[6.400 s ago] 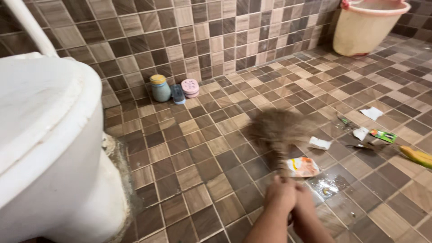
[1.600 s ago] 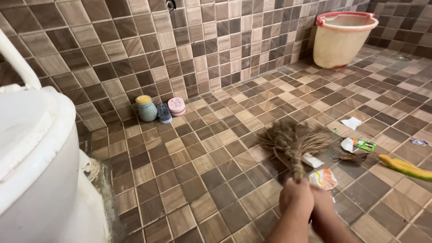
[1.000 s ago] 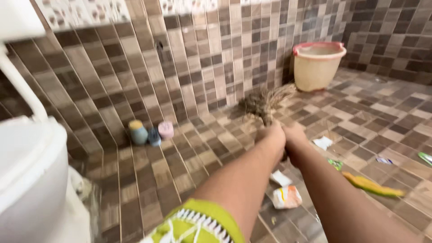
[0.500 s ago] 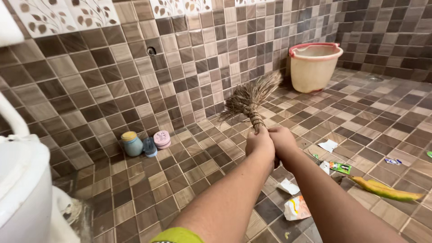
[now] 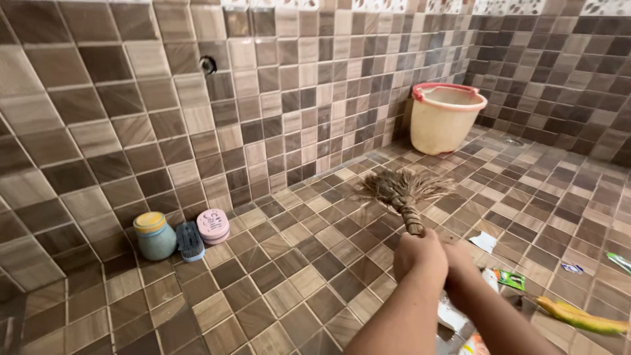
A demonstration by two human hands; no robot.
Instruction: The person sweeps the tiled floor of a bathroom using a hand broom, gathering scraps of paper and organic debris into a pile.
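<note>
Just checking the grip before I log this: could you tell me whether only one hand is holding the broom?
No: both the left hand and the right hand are closed around the handle of the broom, side by side.

My only view is the head camera: it looks forward and down from close behind my hands, across the tiled floor (image 5: 289, 276) toward the wall (image 5: 197, 98), with the far corner and its bucket (image 5: 444, 118) at upper right.
</note>
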